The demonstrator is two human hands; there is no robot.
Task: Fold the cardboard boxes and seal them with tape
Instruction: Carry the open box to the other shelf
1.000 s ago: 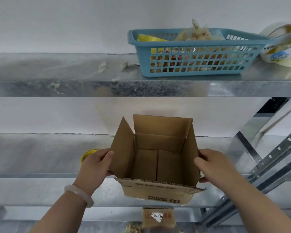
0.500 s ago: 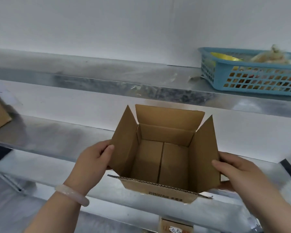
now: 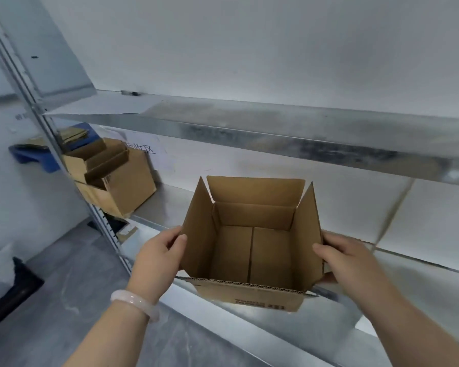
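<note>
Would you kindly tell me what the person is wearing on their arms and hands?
No sleeves or gloves are in view. The left hand has a smooth, rounded, milky pale-pink bangle at its wrist. The right hand and its wrist show no jewellery.

— The cardboard box (image 3: 252, 250)?
— Brown corrugated board, matt; raw fluting shows along the near cut edge, black print on the outer flap.
— Shelving?
— Shelf (image 3: 276, 140): sheet metal, dull sheen, mottled and smudged.
— On the left?
— Stacked boxes (image 3: 133, 181): the same matt brown board. Blue tray (image 3: 37, 160) beside them: smooth, looks like plastic.
— The rest?
— Bracelet (image 3: 135, 304): pale, glossy, slightly translucent. Floor (image 3: 64, 287): grey, matt, streaked. Wall (image 3: 249, 49): white, matt.
</note>
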